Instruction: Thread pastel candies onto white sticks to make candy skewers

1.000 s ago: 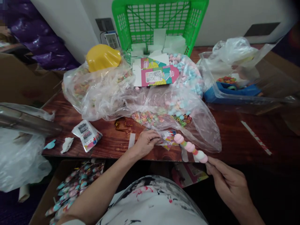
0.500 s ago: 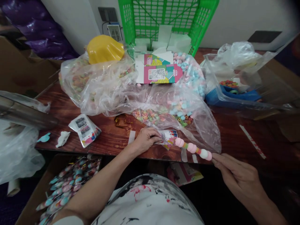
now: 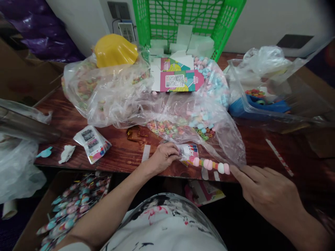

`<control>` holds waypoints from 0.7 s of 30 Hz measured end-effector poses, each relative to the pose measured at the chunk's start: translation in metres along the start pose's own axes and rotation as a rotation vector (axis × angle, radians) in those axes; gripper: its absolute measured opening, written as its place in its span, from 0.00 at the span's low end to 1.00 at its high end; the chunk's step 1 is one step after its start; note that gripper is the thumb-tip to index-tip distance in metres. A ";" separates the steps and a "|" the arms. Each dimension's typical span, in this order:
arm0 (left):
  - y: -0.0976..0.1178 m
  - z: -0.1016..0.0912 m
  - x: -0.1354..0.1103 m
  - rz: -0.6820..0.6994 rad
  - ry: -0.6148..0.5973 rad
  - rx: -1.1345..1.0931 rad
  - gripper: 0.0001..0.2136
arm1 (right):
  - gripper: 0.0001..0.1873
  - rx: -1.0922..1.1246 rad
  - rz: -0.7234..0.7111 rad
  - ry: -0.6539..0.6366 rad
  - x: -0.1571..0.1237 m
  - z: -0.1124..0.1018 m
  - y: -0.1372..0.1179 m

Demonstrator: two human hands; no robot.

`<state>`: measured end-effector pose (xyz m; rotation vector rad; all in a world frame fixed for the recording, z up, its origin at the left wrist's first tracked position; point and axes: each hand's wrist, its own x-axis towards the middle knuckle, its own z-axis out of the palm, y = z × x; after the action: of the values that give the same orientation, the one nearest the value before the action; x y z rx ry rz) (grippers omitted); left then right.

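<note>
A green mesh crate [image 3: 188,15] stands before a pale wall [image 3: 261,19], with an upturned yellow bowl [image 3: 115,51] to its left, a small white device [image 3: 127,32] just below a dark wall plate [image 3: 118,10], shiny purple wrapping [image 3: 49,35] farther left, and a metallic cylinder [image 3: 23,122] jutting in at the left edge.

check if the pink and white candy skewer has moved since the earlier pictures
Yes: the left end of the skewer has shifted left, toward the left hand, judged against the pale rectangular strip on the brown wooden table.
</note>
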<state>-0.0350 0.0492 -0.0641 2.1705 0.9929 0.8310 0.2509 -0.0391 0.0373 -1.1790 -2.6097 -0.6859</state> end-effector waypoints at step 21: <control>-0.003 0.003 -0.002 0.101 -0.043 -0.019 0.06 | 0.14 0.087 -0.029 0.046 0.024 0.010 -0.008</control>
<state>-0.0349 0.0482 -0.0689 2.2278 0.8573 0.8335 0.2295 -0.0234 0.0344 -1.0892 -2.5956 -0.5906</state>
